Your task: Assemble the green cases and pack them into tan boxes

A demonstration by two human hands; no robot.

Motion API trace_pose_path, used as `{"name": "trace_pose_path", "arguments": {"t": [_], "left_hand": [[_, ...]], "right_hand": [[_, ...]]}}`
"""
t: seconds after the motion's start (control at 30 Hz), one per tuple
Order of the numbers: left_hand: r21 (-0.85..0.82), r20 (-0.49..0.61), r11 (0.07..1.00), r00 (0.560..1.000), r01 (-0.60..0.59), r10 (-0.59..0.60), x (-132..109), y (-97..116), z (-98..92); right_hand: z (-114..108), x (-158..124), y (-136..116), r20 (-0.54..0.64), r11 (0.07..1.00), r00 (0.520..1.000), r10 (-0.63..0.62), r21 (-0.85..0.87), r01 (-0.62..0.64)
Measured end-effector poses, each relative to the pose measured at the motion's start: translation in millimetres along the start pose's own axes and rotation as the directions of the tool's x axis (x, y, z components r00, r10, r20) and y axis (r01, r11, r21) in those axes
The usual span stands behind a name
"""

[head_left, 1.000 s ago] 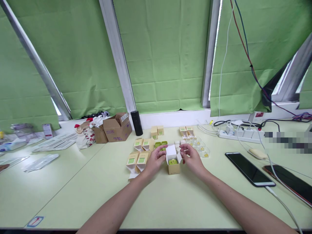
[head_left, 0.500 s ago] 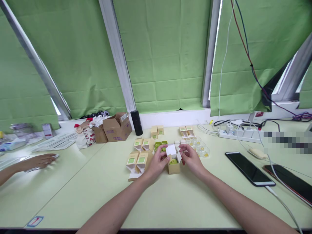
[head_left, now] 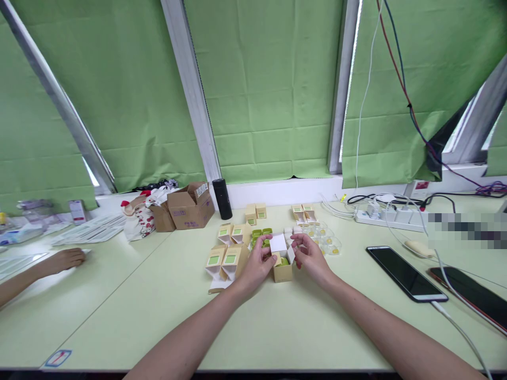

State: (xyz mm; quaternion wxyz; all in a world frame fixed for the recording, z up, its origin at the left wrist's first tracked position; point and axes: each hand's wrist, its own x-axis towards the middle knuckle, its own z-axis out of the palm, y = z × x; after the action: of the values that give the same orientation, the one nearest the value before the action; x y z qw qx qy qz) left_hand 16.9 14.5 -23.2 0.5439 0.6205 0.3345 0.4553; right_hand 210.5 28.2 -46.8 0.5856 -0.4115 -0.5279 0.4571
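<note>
A small tan cardboard box [head_left: 282,274] with a white inside stands upright on the table in front of me, its lid and side flaps up. Inside it lies a green item [head_left: 284,262], partly hidden by the flaps. From the left, my left hand [head_left: 257,265] pinches the box's left flap between thumb and fingers. My right hand [head_left: 312,259] is closed at the white right flap, fingertips against it. Close behind are green cups or molds [head_left: 256,233], small white pieces [head_left: 288,230] and clear plastic trays [head_left: 330,245] with yellow bits.
Several more tan boxes [head_left: 234,257] stand left of my hands, others farther back. Phones [head_left: 406,273] and a power strip [head_left: 390,217] with cables lie right. A black bottle [head_left: 222,199] and brown carton [head_left: 192,208] stand behind. Another person's hand [head_left: 67,260] rests on sheets far left.
My hands and the small box stay nearly in place; the left flap leans slightly further in over the green item. The other person's hand has drawn back a little to the left.
</note>
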Motion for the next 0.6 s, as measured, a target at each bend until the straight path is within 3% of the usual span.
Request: {"name": "trace_pose_path", "arguments": {"t": [0.6], "left_hand": [[0.042, 0.001, 0.999, 1.0, -0.006, 0.006, -0.7, -1.1, -0.9]], "right_hand": [[2.0, -5.3, -1.6, 0.08, 0.999, 0.996, 0.033, -0.016, -0.032]]}}
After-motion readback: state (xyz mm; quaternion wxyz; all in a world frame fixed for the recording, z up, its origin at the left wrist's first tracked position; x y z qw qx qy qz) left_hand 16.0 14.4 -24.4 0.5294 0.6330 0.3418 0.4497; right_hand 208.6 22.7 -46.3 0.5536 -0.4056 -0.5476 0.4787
